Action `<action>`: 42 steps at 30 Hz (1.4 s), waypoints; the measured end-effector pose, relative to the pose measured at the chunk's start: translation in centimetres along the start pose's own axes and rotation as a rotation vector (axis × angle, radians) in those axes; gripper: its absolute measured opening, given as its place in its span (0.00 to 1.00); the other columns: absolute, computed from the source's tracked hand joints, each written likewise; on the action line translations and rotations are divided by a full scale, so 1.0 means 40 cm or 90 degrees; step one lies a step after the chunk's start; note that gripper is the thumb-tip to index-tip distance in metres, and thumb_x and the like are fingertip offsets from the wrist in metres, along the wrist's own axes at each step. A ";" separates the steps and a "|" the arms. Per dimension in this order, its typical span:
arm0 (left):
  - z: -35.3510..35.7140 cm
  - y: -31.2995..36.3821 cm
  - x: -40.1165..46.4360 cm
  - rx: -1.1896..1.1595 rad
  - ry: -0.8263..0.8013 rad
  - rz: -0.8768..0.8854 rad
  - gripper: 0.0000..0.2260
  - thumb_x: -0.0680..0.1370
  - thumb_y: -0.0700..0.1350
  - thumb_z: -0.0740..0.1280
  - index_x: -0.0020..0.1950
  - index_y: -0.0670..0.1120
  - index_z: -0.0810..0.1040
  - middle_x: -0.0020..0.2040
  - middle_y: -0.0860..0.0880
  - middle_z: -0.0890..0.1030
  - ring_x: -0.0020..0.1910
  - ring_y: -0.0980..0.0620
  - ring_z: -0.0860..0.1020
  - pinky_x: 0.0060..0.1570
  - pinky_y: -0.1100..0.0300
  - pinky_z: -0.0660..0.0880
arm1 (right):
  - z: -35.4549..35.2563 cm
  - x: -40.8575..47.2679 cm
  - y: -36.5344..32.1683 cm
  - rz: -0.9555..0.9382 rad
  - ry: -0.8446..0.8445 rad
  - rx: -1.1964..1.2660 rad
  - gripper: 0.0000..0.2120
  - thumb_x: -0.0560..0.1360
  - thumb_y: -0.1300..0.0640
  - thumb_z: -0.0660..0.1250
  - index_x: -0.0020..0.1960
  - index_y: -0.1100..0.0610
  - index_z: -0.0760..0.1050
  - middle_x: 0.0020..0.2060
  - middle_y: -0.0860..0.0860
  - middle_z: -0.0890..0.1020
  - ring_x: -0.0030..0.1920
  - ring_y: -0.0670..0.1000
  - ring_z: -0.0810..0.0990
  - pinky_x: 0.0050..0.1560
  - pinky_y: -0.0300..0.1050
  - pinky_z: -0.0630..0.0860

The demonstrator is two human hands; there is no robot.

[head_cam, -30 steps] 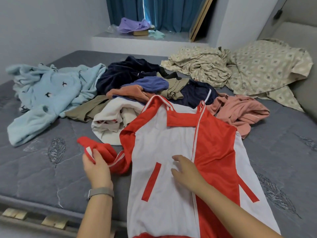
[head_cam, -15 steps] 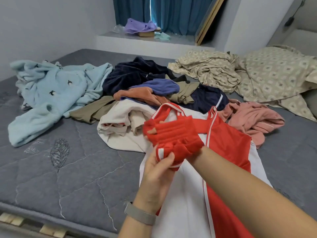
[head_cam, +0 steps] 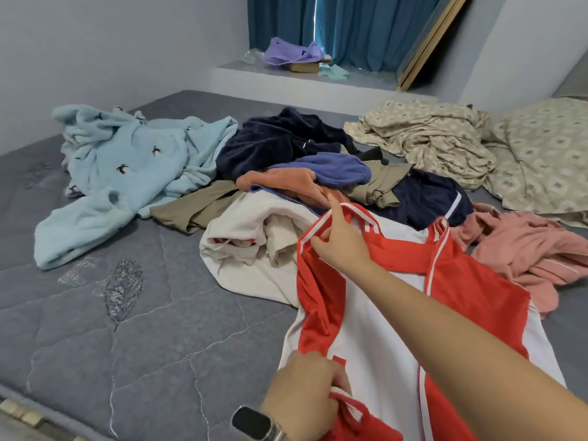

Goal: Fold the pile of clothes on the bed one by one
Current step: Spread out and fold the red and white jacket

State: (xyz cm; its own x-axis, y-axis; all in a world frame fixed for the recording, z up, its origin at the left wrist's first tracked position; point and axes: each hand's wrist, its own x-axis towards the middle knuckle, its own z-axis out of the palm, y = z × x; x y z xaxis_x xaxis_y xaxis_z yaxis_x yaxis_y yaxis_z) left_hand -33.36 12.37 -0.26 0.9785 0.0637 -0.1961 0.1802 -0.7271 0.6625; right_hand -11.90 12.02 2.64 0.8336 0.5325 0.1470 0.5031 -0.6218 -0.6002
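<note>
On grey bed, red-white jacket

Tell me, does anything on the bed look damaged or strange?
Nothing looks damaged. The red and white jacket lies partly folded under both hands, and the unfolded clothes behind it are only heaped, as expected for this task.

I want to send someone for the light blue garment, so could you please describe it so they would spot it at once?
Start at the grey quilted mattress and look to the far left of the clothes pile. The light blue fleece garment lies spread out there, beside the dark navy piece. It alone is pale blue and dotted with small dark bird shapes.
</note>
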 end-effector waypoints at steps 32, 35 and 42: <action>0.063 0.016 0.083 -0.027 0.237 -0.091 0.11 0.72 0.39 0.63 0.47 0.56 0.74 0.50 0.53 0.78 0.51 0.53 0.77 0.50 0.61 0.72 | -0.124 -0.307 0.249 0.347 -0.161 0.215 0.37 0.68 0.42 0.74 0.70 0.51 0.62 0.57 0.51 0.78 0.53 0.51 0.79 0.51 0.44 0.74; 0.087 -0.014 0.121 0.045 0.269 -0.147 0.20 0.72 0.49 0.69 0.63 0.54 0.71 0.58 0.49 0.72 0.58 0.48 0.73 0.52 0.56 0.73 | -0.066 -0.357 0.277 0.306 -0.135 0.097 0.37 0.68 0.50 0.76 0.70 0.58 0.61 0.58 0.55 0.79 0.59 0.55 0.77 0.55 0.42 0.72; 0.103 -0.043 0.152 0.181 0.336 -0.255 0.08 0.77 0.50 0.62 0.50 0.50 0.78 0.49 0.47 0.79 0.48 0.44 0.78 0.40 0.56 0.72 | -0.069 -0.345 0.311 0.433 -0.049 0.486 0.03 0.73 0.59 0.71 0.45 0.59 0.79 0.42 0.56 0.82 0.40 0.52 0.80 0.42 0.43 0.77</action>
State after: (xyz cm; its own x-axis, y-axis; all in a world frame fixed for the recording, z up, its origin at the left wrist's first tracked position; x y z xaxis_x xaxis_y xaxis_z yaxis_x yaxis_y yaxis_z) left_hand -28.12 11.18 -5.58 0.7737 0.6324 0.0387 0.5725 -0.7240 0.3849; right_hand -16.53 -4.66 -4.68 0.8577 0.2554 -0.4463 -0.3726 -0.2895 -0.8817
